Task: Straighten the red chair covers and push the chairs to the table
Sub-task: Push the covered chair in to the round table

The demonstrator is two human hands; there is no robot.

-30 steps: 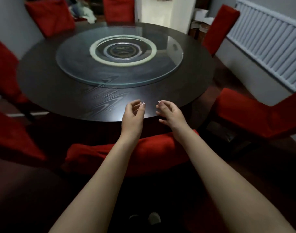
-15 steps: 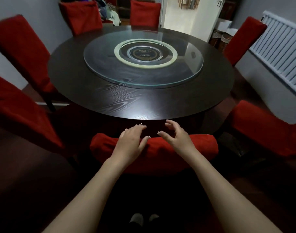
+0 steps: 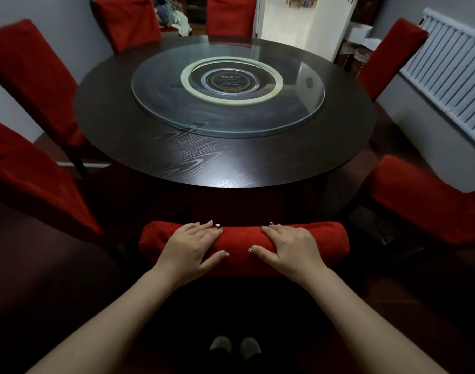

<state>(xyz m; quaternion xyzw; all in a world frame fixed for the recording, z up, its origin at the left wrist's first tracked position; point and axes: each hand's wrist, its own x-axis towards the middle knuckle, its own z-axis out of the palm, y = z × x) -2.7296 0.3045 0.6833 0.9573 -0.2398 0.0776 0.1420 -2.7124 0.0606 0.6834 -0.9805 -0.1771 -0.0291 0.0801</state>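
The nearest chair stands right in front of me, and the top of its back, in a red chair cover (image 3: pixel 243 238), is all I see of it. My left hand (image 3: pixel 189 245) rests on the left half of that top, fingers lying fairly straight across the cloth and thumb spread on the near side. My right hand (image 3: pixel 289 245) lies the same way on the right half. Beyond the chair is the round dark wooden table (image 3: pixel 204 160) with a glass turntable (image 3: pixel 228 85); the table's edge hides the chair's seat.
More red-covered chairs ring the table: two on the left (image 3: pixel 34 76) (image 3: pixel 34 179), two at the back (image 3: pixel 128 22) (image 3: pixel 231 14), one at the back right (image 3: pixel 387 55), one at the near right (image 3: pixel 425 201). A white radiator (image 3: pixel 454 74) lines the right wall. My feet (image 3: pixel 235 346) show below.
Both hands came down from above the table's edge onto the top of the nearest chair's back. The view has tilted up and now takes in more of the room.
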